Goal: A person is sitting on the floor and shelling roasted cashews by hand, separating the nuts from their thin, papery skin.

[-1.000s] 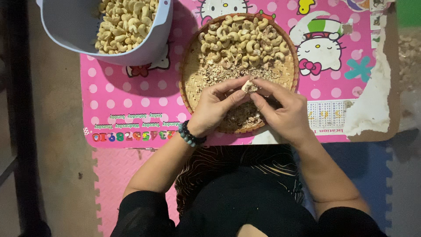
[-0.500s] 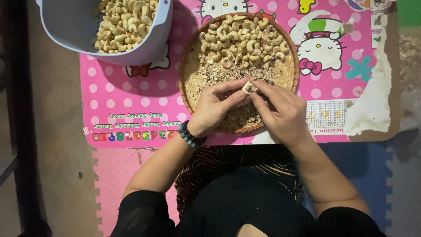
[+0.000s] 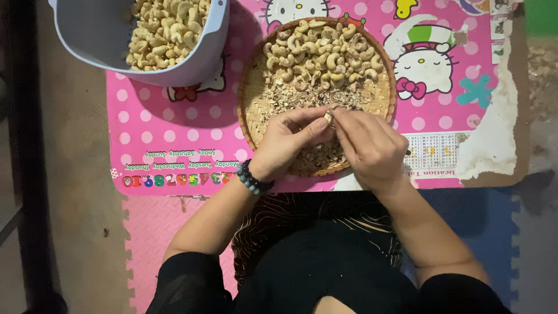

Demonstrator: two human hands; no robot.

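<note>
My pink table w/ white dots (image 3: 174, 125) has cartoon cats on it, plus day words & colored numbers along the near edge. Its top is torn at the far right corner (image 3: 494, 134). A white tub (image 3: 104, 40) full of pale nuts sits up at the left. Under me are foam floor tiles, pink (image 3: 145, 232) & blue (image 3: 465, 215).

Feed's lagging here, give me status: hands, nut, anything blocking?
Left hand and right hand both pinching one cashew. Over woven tray. Nothing blocking.
</note>
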